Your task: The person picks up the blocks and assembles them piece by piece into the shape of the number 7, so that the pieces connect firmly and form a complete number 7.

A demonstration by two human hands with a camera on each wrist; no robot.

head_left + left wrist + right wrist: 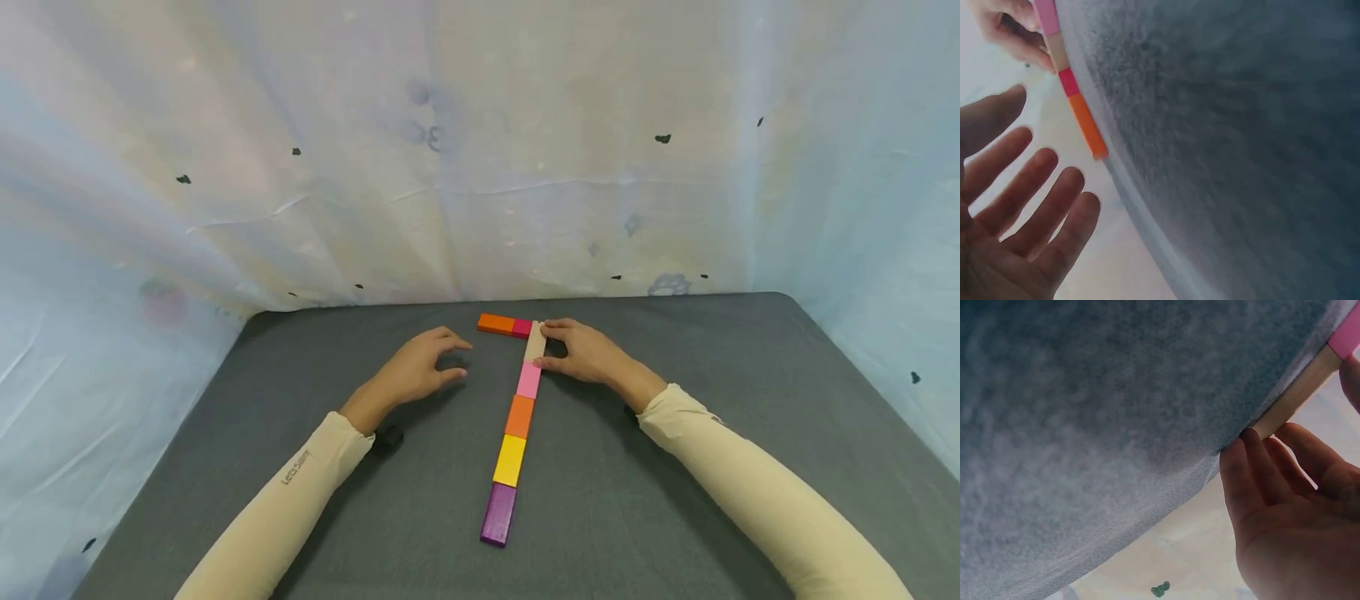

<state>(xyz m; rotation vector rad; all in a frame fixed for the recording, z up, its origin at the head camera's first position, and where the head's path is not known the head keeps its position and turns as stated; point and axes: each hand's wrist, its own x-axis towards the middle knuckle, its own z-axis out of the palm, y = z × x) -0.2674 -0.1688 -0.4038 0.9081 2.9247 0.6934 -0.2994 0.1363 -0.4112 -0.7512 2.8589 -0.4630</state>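
Observation:
A row of flat coloured blocks lies end to end on the grey table. From the near end come a purple block (498,514), a yellow block (510,461), an orange block (519,416), a pink block (528,380) and a plain wooden block (535,343). My right hand (588,352) holds the wooden block between fingers at its far end and the thumb near the pink joint. From its far end, a crimson block (522,328) and a second orange block (495,323) run leftward. My left hand (420,367) hovers left of the row, fingers apart, holding nothing.
The dark grey tabletop (637,517) stretches around the blocks, and its back edge runs close behind the far ones. A pale patterned curtain (510,150) hangs behind the table and along both sides.

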